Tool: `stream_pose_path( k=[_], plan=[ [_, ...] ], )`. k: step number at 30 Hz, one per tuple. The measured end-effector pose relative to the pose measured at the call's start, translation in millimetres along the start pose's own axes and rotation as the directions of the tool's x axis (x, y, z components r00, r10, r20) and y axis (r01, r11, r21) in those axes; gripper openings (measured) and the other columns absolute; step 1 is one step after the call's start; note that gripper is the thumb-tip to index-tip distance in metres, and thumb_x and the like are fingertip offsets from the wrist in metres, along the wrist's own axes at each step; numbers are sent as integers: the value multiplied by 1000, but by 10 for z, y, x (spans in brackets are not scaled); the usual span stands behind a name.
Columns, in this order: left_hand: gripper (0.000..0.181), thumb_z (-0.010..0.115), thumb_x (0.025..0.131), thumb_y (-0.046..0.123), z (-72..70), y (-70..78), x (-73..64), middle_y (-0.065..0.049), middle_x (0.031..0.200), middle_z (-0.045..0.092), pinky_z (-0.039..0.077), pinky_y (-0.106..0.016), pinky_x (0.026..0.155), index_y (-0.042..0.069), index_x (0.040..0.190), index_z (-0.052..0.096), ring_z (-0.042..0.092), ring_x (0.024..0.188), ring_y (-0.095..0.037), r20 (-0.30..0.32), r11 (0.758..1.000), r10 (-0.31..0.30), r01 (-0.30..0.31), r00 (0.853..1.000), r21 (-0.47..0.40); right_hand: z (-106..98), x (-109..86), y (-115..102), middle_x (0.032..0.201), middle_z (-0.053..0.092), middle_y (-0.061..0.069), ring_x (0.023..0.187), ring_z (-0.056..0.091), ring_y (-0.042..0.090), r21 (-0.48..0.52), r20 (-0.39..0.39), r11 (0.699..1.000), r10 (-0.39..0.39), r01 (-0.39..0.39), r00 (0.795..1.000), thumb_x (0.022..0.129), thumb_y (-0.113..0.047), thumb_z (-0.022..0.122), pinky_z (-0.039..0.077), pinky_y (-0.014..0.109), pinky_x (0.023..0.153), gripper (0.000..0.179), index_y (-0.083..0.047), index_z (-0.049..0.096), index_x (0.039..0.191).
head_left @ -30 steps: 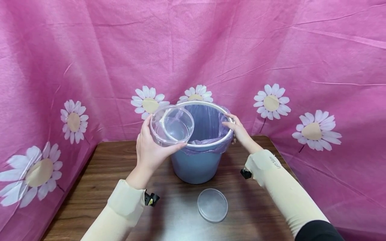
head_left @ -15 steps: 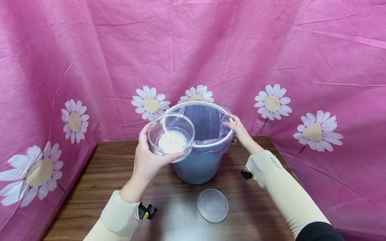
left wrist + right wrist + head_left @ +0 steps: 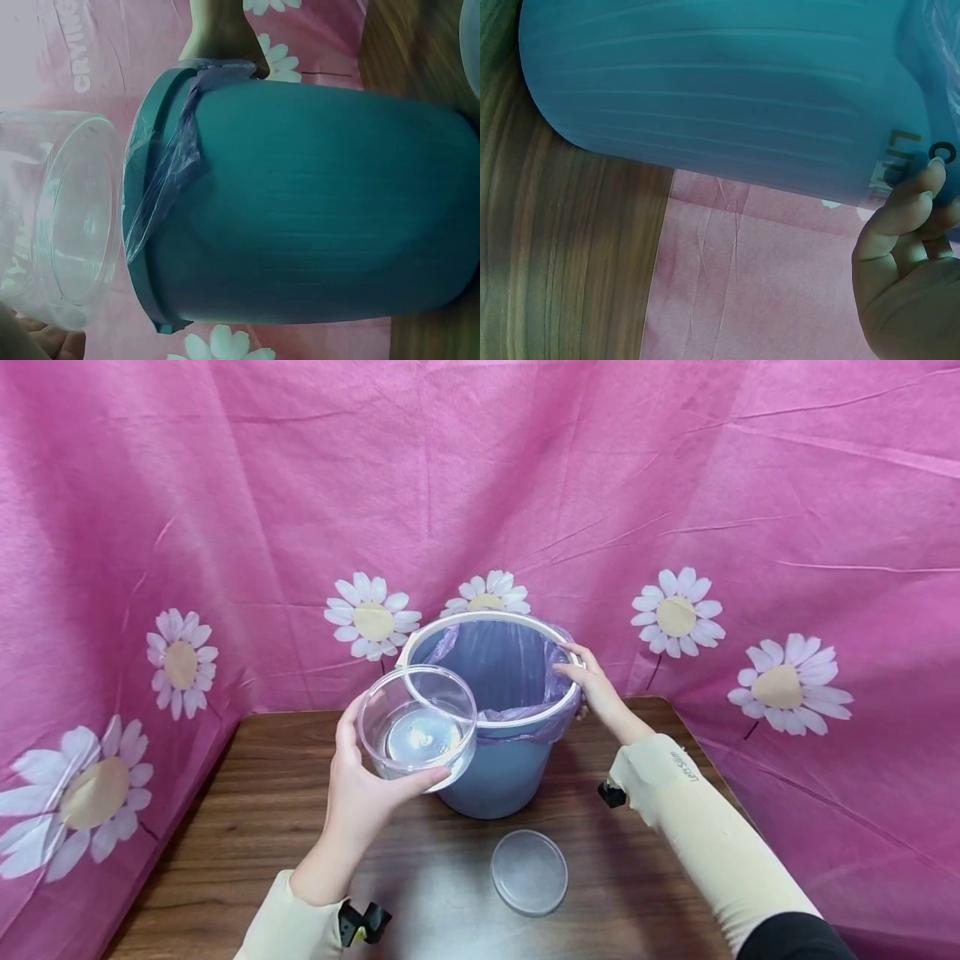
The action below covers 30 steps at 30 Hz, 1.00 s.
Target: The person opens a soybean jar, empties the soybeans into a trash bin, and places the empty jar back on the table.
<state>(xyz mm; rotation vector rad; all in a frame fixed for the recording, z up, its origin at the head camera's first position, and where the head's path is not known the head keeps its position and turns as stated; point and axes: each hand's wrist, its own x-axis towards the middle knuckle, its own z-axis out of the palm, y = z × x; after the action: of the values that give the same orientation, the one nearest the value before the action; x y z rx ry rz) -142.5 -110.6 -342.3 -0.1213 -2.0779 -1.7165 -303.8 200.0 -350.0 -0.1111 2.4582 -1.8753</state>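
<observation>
In the head view my left hand (image 3: 358, 797) grips a clear round plastic tub (image 3: 423, 739) from its left side, thumb along the near wall. The tub looks empty, tilts a little and overlaps the near left rim of a blue-grey trash can (image 3: 491, 781). The left wrist view shows the tub (image 3: 79, 217) just beyond the can's rim. My right hand (image 3: 596, 685) holds the can's white rim on the right, thumb over a purple bag liner (image 3: 491, 660). In the right wrist view its curled fingers (image 3: 900, 217) lie against the can's outside wall.
A flat round clear lid (image 3: 529, 872) lies on the brown wooden table (image 3: 225, 852) in front of the can. Pink cloth (image 3: 480, 468) printed with daisies hangs round the table's back and sides.
My left hand has brought the tub down and toward me, slightly left, and its opening tilts differently. More of the can's left rim shows. The right hand and can stay put.
</observation>
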Motion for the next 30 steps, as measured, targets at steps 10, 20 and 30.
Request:
stream_pose_path(
  k=[10, 20, 30],
  plan=[
    [115, 96, 50, 0, -44, -117, -261, 0, 144, 51, 33, -14, 108, 22, 148, 39, 46, 133, -14, -55, 997, 42, -46, 998, -64, 52, -182, -229, 80, 55, 4, 43, 45, 10, 11, 16, 1000, 20, -20, 1000, 95, -22, 52, 43, 26, 40, 64, -9, 28, 153],
    [115, 96, 51, 1, -81, -218, -401, 1, 144, 50, 33, -14, 105, 21, 148, 38, 46, 130, -13, -55, 1000, -2, 1, 998, -30, -16, 34, 54, 78, 57, 3, 42, 45, 9, -16, -12, 1000, -8, 7, 1000, 94, -29, 55, 43, 29, 39, 64, -19, 31, 152],
    [116, 98, 49, 8, -110, -504, -559, 2, 144, 49, 29, -17, 102, 20, 148, 38, 41, 127, -6, -102, 994, -51, 60, 993, 89, 3, 38, 66, 82, 57, 6, 42, 45, 8, -8, -10, 1000, -10, 10, 1000, 94, -29, 55, 43, 28, 39, 63, -18, 31, 151]
  ],
)
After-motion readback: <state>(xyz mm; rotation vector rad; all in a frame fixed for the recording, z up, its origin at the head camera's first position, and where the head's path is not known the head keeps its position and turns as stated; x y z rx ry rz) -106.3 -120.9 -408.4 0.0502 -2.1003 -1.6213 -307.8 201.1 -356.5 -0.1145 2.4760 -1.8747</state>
